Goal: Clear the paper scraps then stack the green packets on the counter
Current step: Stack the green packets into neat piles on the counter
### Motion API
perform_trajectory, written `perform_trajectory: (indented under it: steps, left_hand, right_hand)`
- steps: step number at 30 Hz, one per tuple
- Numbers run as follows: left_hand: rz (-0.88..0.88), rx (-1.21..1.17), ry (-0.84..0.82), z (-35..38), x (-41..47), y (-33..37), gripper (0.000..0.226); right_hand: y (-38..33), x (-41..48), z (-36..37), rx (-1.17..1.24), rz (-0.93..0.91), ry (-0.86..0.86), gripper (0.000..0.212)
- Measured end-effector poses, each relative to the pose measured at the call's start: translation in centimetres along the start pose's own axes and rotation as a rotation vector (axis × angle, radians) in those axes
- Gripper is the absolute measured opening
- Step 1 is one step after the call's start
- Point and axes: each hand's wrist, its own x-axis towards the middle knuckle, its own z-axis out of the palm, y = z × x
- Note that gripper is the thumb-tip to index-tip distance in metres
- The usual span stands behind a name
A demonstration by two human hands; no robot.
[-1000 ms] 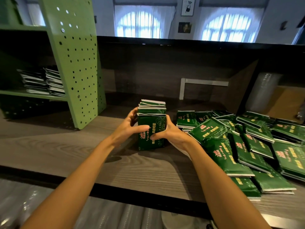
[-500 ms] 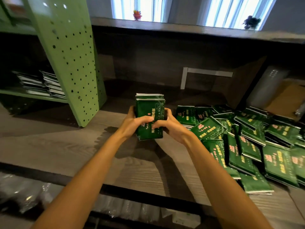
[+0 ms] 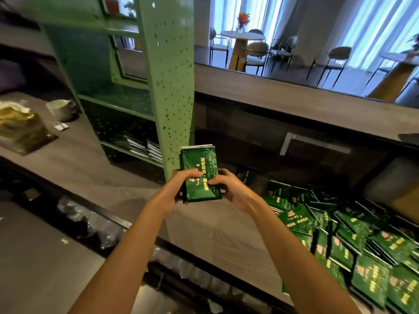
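Two bare forearms reach up from the bottom edge and converge on a bundle of green packets (image 3: 199, 175), held upright between both hands. The left hand (image 3: 175, 189) clasps the bundle's left side, thumb across its front. The right hand (image 3: 231, 189) clasps its right side, thumb also across the front. Both grips are closed around the bundle.

head-worn wide view, tilted, looking down-forward, close over counter (image 3: 215, 236)
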Motion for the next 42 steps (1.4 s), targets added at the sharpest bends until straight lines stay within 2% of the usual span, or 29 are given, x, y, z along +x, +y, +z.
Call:
perform_trajectory:
  steps: [3, 7, 11, 13, 15, 19, 22, 25, 30, 36, 39, 42]
  left_hand:
    - [-0.008, -0.069, 0.045, -2.7, -0.7, -0.6, 0.051]
    - [-0.042, -0.121, 0.093, -6.9, -0.8, -1.0, 0.010]
    - [-0.062, -0.162, 0.130, -12.5, 0.7, 0.0, 0.014]
    - [-0.048, -0.171, 0.125, -16.0, 2.0, 0.9, 0.019]
    - [-0.043, -0.171, 0.116, -19.5, 3.5, 2.0, 0.027]
    - [-0.040, -0.124, 0.101, -26.4, 7.0, 4.7, 0.017]
    - [-0.057, -0.059, 0.064, -29.8, 9.5, 7.4, 0.014]
    - [-0.074, 0.002, 0.037, -30.8, 12.0, 9.8, 0.008]
    - [-0.128, 0.095, -0.087, -31.1, 16.1, 11.8, 0.011]
    - [-0.111, 0.167, -0.082, -30.3, 19.4, 12.9, 0.021]
    - [-0.065, 0.195, -0.071, -29.4, 20.6, 13.5, 0.042]
    - [-0.063, 0.239, -0.093, -29.0, 21.5, 13.3, 0.035]
  right_hand:
    - [1.0, 0.8, 3.1, -0.060, 0.020, -0.062, 0.045]
    - [1.8, 2.4, 7.2, -0.082, 0.034, -0.138, 0.048]
    - [1.0, 5.7, 11.5, -0.126, 0.058, -0.111, 0.044]
    - [0.5, 8.0, 13.8, -0.210, 0.053, -0.060, 0.034]
    - [0.1, 10.5, 16.3, -0.246, 0.040, 0.027, 0.033]
    - [-1.1, 14.7, 21.2, -0.269, -0.064, 0.219, 0.025]
    - [-1.9, 16.6, 23.3, -0.430, -0.207, 0.356, 0.041]
    - [-2.4, 17.7, 24.0, -0.654, -0.231, 0.414, 0.060]
    - [-2.9, 19.2, 23.6, -0.839, -0.108, 0.456, 0.061]
    - [-3.0, 19.9, 23.2, -0.806, -0.088, 0.556, 0.056]
    - [-3.1, 20.3, 23.2, -0.768, -0.077, 0.557, 0.053]
    - [-3.3, 20.5, 23.1, -0.768, -0.063, 0.574, 0.052]
